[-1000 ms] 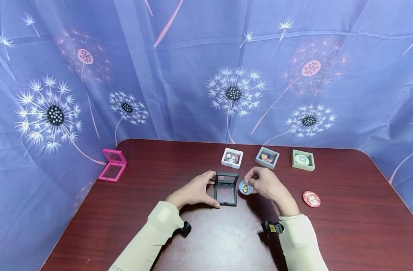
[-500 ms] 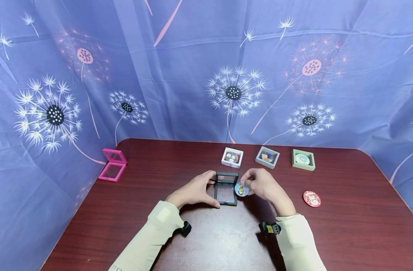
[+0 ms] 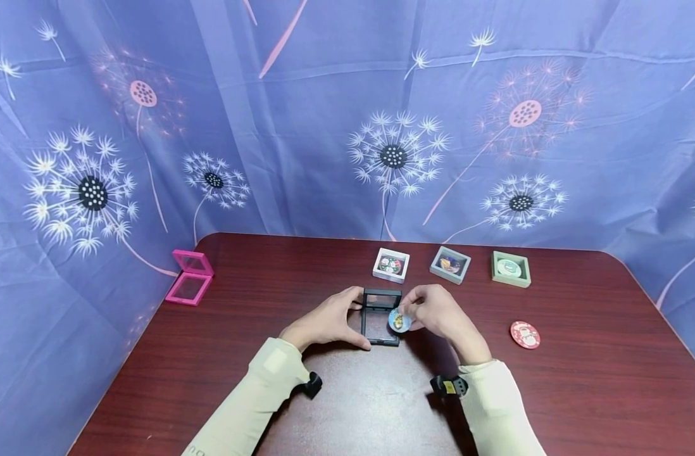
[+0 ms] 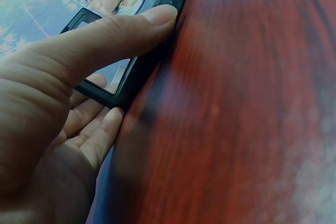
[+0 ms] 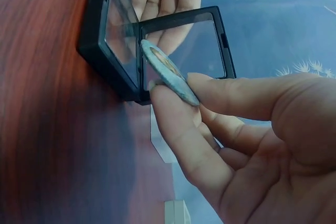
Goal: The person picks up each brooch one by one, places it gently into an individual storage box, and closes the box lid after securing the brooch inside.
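Observation:
A black display case [image 3: 377, 324] with clear film panels stands open on the table, its lid tilted up at the back. My left hand [image 3: 329, 322] grips its left side, thumb at the front corner and fingers behind. The left wrist view shows that thumb on the black frame [image 4: 142, 72]. Between thumb and forefinger of my right hand [image 3: 440, 310] is a round light-blue badge [image 3: 398, 321] with a yellowish picture. The badge is tilted over the case's right part; in the right wrist view [image 5: 168, 74] it appears nearly edge-on, in front of the lid.
White [image 3: 390, 265], grey-blue [image 3: 450, 265] and green [image 3: 509, 269] cases, each with a round badge inside, stand along the back. A red badge [image 3: 525, 335] lies at the right. Far left, a pink case [image 3: 190, 288] stands with its lid up. A blue floral curtain [image 3: 302, 158] hangs behind.
My right hand has moved left with the blue badge, from beside the black case to over its right part. The left hand and the case have stayed in place.

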